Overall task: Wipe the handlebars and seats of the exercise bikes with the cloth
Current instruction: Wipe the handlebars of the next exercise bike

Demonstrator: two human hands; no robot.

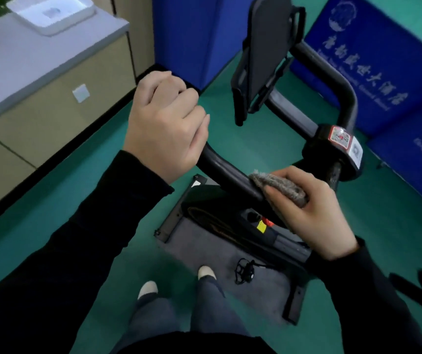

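Two hands on one handlebar, seen from above. My left hand is closed around the left end of the black handlebar, fingers curled over the top of the tube and thumb alongside. My right hand holds the cloth, a folded grey-brown pad, with thumb and fingers wrapped round it. The cloth lies against the upper surface of the bar, between my left hand and the central clamp. The clamp carries a red-and-white sticker and a white label beside it. Beyond the clamp the bar curves away and up to the right. A dark flat device holder stands tilted over the middle of the bars.

Below the bars the bike's dark frame rests on a grey mat laid on the green floor, and a pedal with a strap shows near my right shoe. My left shoe stands on the floor beside the mat. Blue padded panels with white lettering stand to the right and behind. A beige cabinet with a grey top, bearing a white tray, runs along the left.
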